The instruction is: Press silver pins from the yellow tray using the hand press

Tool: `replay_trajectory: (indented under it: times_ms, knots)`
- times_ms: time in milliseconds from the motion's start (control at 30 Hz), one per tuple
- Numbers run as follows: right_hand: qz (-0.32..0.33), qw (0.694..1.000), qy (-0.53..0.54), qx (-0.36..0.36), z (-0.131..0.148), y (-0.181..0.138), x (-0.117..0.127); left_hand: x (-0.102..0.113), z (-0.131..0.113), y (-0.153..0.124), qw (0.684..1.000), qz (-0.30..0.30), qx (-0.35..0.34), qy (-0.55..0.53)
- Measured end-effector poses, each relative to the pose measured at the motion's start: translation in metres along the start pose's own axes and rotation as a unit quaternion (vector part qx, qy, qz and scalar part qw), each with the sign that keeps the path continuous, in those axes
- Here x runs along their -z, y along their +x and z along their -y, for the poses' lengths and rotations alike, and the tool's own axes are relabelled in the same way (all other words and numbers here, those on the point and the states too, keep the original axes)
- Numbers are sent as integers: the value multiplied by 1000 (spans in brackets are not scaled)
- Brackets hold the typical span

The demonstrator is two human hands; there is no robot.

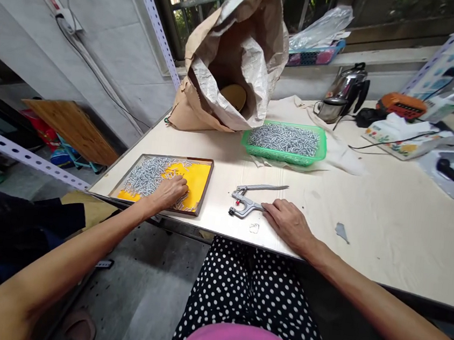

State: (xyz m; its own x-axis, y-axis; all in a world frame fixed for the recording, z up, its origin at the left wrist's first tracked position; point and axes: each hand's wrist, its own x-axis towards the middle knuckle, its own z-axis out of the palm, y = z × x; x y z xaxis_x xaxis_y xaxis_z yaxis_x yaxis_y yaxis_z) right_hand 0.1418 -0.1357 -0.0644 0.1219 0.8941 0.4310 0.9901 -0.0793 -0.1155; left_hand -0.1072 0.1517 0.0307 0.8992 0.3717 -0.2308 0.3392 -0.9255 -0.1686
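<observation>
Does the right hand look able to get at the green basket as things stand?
Probably yes. The right hand touches the grey pliers, and the green basket sits farther back on the table. Nothing tall stands between; only the pliers lie near the way.

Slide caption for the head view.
Left hand in yellow-bottomed tray of silvery metal pieces; right hand touching grey metal pliers.

Metal pieces (145,175) and grey pliers (252,205) are laid out on a pale counter (391,225).
Pieces in a shallow tray (206,187) are touched by the left hand (172,190); one handle end of the pliers is covered by the right hand (291,223). Behind, a green basket (277,155) is filled with similar pieces (285,137), beside an open paper bag (203,105).
</observation>
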Motion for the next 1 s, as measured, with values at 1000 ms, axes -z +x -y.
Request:
replay_trajectory:
  times_ms: [1000]
  knots:
    - [35,999,5,9,-3,8,6,14,-124,14,997,61,32,-34]
